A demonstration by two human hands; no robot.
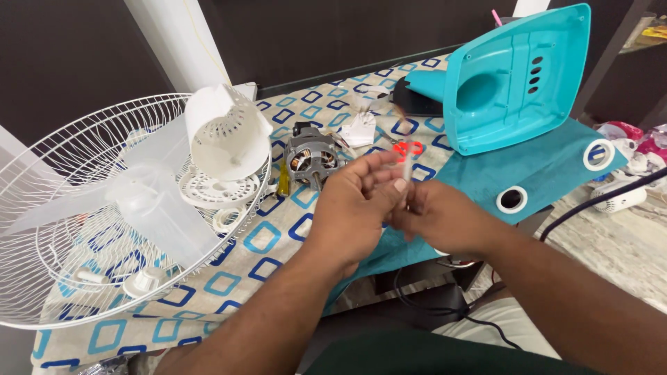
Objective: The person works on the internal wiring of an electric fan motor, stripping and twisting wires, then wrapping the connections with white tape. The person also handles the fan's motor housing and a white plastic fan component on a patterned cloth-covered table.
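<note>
My left hand (358, 208) and my right hand (438, 217) meet in the middle of the view, above a table with a patterned cloth (236, 274). Between their fingertips they pinch a small pale part (404, 175), blurred and mostly hidden by the fingers. Just beyond the hands lies a bare fan motor (310, 158) with copper windings showing. A pair of red-handled scissors (410, 148) lies behind my fingertips.
A white wire fan guard (42, 229) with translucent blades (149, 201) lies at left. A white vented housing (226, 135) rests on it. A turquoise plastic fan base (517, 80) stands upturned at the back right on teal cloth (556, 170). Black cables (590, 201) run at right.
</note>
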